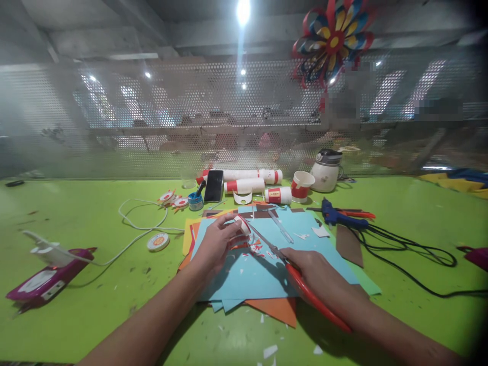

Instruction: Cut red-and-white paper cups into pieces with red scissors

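My left hand (214,241) is closed on a small red and white paper cup piece (243,225), pinched between thumb and fingers. In my right hand (318,272) are large scissors (303,290) with red handles, their blades pointing at the cup piece. Whether the blades touch it I cannot tell. Below both hands lies a stack of light blue paper sheets (263,284), with red and white paper scraps (256,249) on it. A clear pen-like stick (281,227) rests on the sheets just beyond the scissors.
Paper cups (303,185), a phone (214,186), a blue jar (195,201) and a white kettle (326,172) stand along the back. A blue glue gun (341,216) with its black cord lies right. On the left are a purple power strip (49,277) and a tape roll (158,242).
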